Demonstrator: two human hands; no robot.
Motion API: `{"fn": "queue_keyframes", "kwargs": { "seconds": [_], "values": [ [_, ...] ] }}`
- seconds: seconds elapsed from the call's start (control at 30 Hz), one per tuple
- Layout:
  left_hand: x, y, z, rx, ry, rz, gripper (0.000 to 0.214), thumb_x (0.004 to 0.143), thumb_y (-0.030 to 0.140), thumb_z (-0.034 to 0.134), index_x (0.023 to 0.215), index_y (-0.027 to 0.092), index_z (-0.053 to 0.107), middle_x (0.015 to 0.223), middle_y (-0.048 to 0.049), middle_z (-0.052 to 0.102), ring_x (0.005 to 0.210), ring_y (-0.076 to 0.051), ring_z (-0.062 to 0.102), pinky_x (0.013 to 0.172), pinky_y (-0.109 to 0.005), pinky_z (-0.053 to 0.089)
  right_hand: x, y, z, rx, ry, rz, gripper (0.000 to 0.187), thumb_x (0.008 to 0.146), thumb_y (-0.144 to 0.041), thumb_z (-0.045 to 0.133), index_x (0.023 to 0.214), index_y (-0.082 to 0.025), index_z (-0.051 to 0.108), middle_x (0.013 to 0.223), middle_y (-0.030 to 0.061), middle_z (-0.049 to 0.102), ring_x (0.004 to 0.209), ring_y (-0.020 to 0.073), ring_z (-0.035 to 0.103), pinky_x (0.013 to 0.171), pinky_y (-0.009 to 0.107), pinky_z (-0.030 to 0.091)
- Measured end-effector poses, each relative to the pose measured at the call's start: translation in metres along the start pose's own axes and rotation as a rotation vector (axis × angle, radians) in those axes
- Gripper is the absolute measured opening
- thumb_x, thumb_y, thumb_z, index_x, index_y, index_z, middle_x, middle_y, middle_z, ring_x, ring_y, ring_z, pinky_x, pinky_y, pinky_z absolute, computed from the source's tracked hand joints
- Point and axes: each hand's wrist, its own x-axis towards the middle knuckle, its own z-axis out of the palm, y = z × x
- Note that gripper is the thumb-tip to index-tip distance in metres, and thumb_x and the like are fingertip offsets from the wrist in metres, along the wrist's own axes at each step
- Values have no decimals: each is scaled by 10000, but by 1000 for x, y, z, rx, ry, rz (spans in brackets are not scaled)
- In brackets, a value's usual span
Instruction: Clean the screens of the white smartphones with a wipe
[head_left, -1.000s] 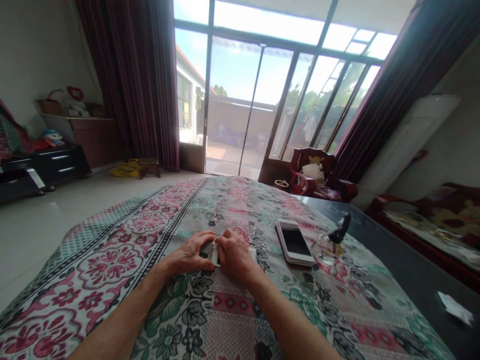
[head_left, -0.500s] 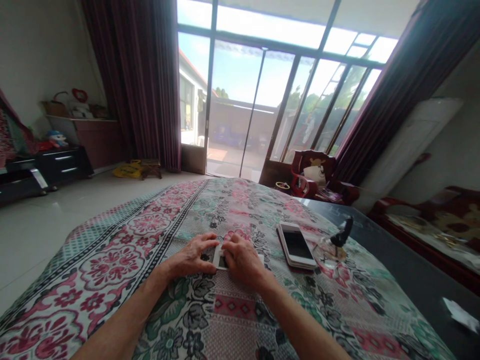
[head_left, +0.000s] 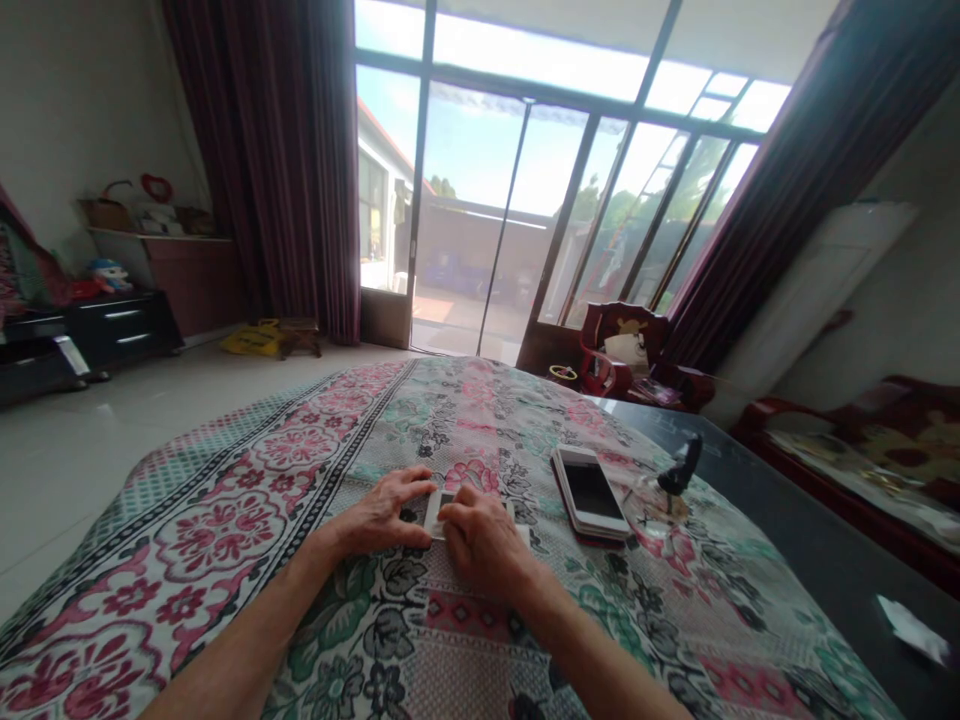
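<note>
A white smartphone (head_left: pixel 433 516) with a dark screen lies crosswise on the patterned tablecloth in front of me. My left hand (head_left: pixel 386 510) grips its left end, thumb at the near corner and fingertips at the far corner. Over the screen, my right hand (head_left: pixel 484 530) is closed, its fingers bent and pressed down on the glass. Whatever sits beneath those fingertips is too small and hidden to name. The right hand covers much of the phone; its right end shows beyond the knuckles. To the right, another white phone (head_left: pixel 592 493) lies face up on a small stack.
Right of the stack stands a clear object with a black upright part (head_left: pixel 681 468). The floral tablecloth (head_left: pixel 300 450) covers the table, whose dark surface (head_left: pixel 757 500) shows at right. White paper (head_left: pixel 911 630) lies there. A red wooden chair (head_left: pixel 622 350) stands near the glass doors.
My right hand has slid slightly right and toward me along the phone, uncovering more of the screen's far edge. My left hand stays in place.
</note>
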Motion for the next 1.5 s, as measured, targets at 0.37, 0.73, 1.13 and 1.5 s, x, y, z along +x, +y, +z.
{"fn": "queue_keyframes", "kwargs": {
  "seconds": [0.37, 0.73, 1.13, 1.5],
  "values": [
    [-1, 4, -3, -26, 9, 13, 640, 640, 407, 718, 1232, 224, 558, 1429, -86, 399, 1320, -279, 342, 1108, -391, 270, 27, 1, 11, -116, 61, 176, 222, 893, -222, 433, 889, -197, 653, 951, 68, 557, 846, 179, 520, 744, 291, 343],
    [-1, 7, -6, -4, -19, 2, 632, 633, 408, 713, 1216, 214, 567, 1424, -85, 396, 1320, -284, 333, 1099, -377, 278, 8, 24, -1, -156, 68, 264, 213, 886, -204, 445, 875, -189, 657, 925, 65, 561, 809, 169, 517, 724, 278, 343],
    [-1, 5, -6, 22, -21, 8, 598, 666, 433, 676, 1220, 235, 567, 1415, -63, 427, 1316, -276, 351, 1093, -371, 299, 19, 7, 8, -141, 104, 223, 223, 877, -232, 446, 864, -189, 665, 945, 71, 578, 829, 183, 540, 730, 300, 369],
    [-1, 0, -5, 34, -50, 18, 597, 698, 485, 635, 1244, 262, 536, 1429, -54, 410, 1331, -282, 332, 1095, -375, 288, -19, 46, -15, -203, 106, 383, 202, 872, -212, 460, 828, -177, 654, 914, 75, 581, 790, 175, 538, 718, 289, 361]
  ]
}}
